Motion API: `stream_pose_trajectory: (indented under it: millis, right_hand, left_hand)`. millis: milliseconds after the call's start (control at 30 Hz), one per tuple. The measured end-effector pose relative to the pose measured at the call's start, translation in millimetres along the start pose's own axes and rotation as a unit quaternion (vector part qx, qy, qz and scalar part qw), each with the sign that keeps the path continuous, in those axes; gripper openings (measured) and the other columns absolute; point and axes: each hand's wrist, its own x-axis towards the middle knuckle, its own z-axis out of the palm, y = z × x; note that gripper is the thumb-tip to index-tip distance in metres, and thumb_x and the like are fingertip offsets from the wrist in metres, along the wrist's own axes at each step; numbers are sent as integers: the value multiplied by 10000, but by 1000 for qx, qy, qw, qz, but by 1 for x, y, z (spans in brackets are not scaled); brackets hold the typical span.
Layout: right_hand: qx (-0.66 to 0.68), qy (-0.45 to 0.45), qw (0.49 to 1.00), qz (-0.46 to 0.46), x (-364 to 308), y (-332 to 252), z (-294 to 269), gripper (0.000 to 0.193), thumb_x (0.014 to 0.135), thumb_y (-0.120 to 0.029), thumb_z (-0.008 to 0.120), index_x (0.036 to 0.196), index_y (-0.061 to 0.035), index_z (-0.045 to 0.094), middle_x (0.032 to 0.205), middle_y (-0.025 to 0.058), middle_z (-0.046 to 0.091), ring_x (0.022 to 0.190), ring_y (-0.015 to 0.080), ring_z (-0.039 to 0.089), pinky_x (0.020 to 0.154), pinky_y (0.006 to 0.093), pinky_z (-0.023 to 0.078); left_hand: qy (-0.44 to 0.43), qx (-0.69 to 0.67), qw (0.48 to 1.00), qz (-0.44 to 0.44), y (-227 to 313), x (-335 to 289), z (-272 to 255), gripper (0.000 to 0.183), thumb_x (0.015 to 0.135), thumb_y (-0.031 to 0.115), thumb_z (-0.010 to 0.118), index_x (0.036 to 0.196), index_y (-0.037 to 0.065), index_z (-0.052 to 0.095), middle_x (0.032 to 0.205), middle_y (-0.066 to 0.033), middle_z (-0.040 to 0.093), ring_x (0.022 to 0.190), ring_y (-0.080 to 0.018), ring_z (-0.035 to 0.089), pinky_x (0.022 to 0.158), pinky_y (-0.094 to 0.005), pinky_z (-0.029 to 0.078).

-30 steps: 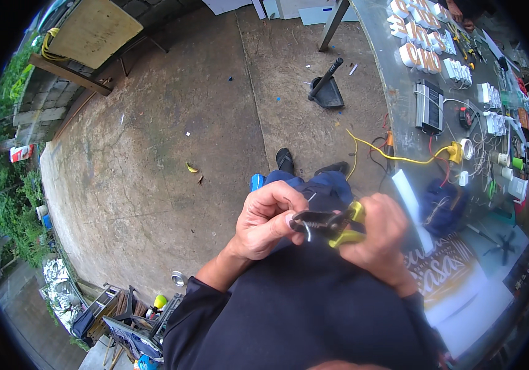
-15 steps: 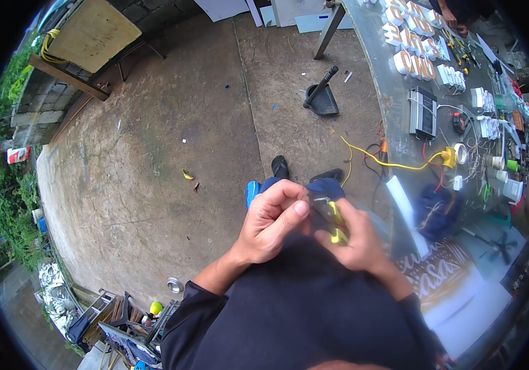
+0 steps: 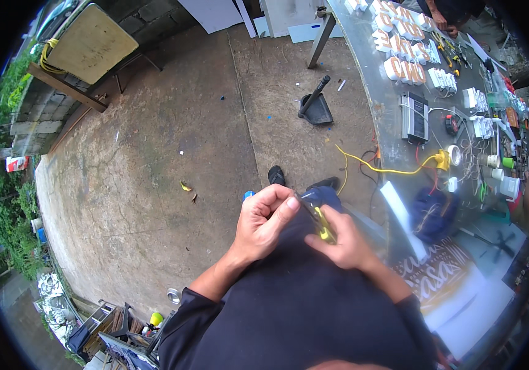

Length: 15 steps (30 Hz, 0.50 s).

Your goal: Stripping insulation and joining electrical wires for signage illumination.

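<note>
My left hand [image 3: 259, 223] is closed in a pinch in front of my body, thumb against the curled fingers. What it holds is too small to make out. In my right hand [image 3: 346, 245] is a pair of yellow-handled pliers [image 3: 325, 230], the fingers wrapped round the grips. Their dark jaws point up and left, meeting the fingertips of the left hand. Whether the jaws touch the small thing there is hidden by the fingers. Below both hands is my dark shirt [image 3: 295, 308].
To the right stands a workbench [image 3: 378, 132] with block letters [image 3: 403, 71], a finned metal box [image 3: 415, 117], a yellow cord [image 3: 394, 171] and a dark blue cloth [image 3: 432, 216]. Another person's hand [image 3: 440, 20] is at its far end. A black dustpan [image 3: 317, 110] stands on the concrete floor.
The pliers have turned and come up to the left hand's fingertips, their jaws now close against them. The left hand keeps its pinch. The whole view has shifted slightly.
</note>
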Motion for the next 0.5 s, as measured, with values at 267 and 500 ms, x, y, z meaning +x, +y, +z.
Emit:
stream_pose_trajectory:
  millis: [267,500]
  right_hand:
    - [5,2,1000,-14,3,7,2,252,848,-98,750,950,17,550,612,74,487,558,125,426,531,328,354]
    - [14,17,999,-26,4,4,2,264,837,-96,756,973,14,557,634,84,509,564,131,458,538,323,369]
  left_hand:
    - [-35,-24,999,-32,5,3,-1,195,1046,166,589,947,-1,610,775,61,547,713,-3,437,619,-212,354]
    - [-57,-121,988,-78,4,3,-1,213,1038,180,598,906,13,615,792,44,564,735,-29,458,646,-224,381]
